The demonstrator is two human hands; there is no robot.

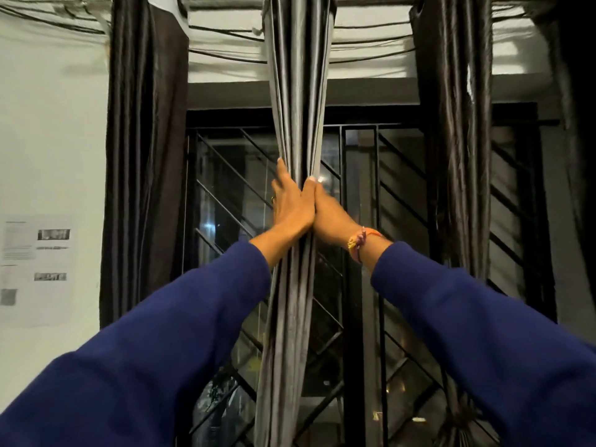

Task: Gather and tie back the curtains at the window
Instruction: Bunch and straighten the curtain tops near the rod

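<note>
A grey satin curtain (298, 91) hangs bunched into a narrow column at the middle of the window. My left hand (290, 204) wraps it from the left, fingers pointing up. Pressing in from the right is my right hand (332, 217), with a coloured thread band on its wrist. The two hands meet around the bundle at about mid height and squeeze it together. A dark brown curtain (145, 156) hangs gathered at the left side, and another dark curtain (458, 156) hangs at the right, seemingly knotted low down. No tie-back is visible.
Behind the curtains is a window with a black metal grille (400, 201) and dark glass. A curtain rod (371, 0) and several cables run along the top. On the white wall at the left hang printed papers (37, 269).
</note>
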